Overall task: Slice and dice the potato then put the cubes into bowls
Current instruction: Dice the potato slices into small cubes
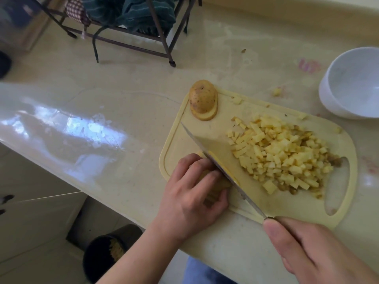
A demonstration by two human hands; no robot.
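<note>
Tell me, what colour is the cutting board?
Pale yellow cutting board, seen from the head camera.

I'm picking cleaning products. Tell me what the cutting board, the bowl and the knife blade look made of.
Cutting board: probably plastic, pale yellow and matte, with a moulded groove round the edge and a cut-out handle slot.
Bowl: glossy white, thick-walled; ceramic or melamine, the look leaves it open.
Knife blade: likely steel, thin, grey and dull-shining.

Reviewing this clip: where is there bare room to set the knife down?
Bare counter left of the cutting board, and between board and white bowl apart from a stray cube. Crowded: the cube pile on the board's right half; left hand at its near-left corner.
</note>
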